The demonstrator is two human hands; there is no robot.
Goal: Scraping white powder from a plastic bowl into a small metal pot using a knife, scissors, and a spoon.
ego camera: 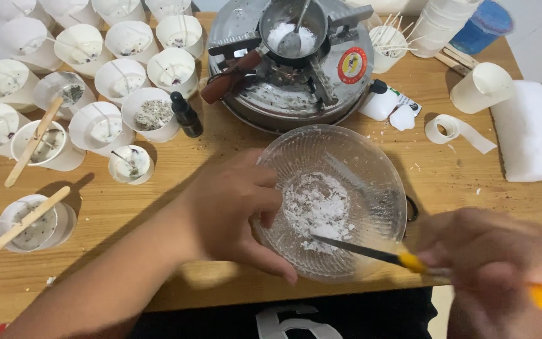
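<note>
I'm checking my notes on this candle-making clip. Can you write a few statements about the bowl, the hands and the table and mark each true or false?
1. The left hand grips the rim of the glass bowl. True.
2. The right hand holds a wooden stick. False: it holds a yellow-handled knife.
3. The bowl holds white flaky bits. True.
4. The dark dropper bottle lies inside the bowl. False: it stands on the table among the white cups.

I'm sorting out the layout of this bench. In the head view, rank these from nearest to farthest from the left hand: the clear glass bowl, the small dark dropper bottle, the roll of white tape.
1. Clear glass bowl: the left hand grips its near-left rim.
2. Dark dropper bottle: upright, beyond the hand.
3. Roll of white tape: far right, past the bowl.
</note>
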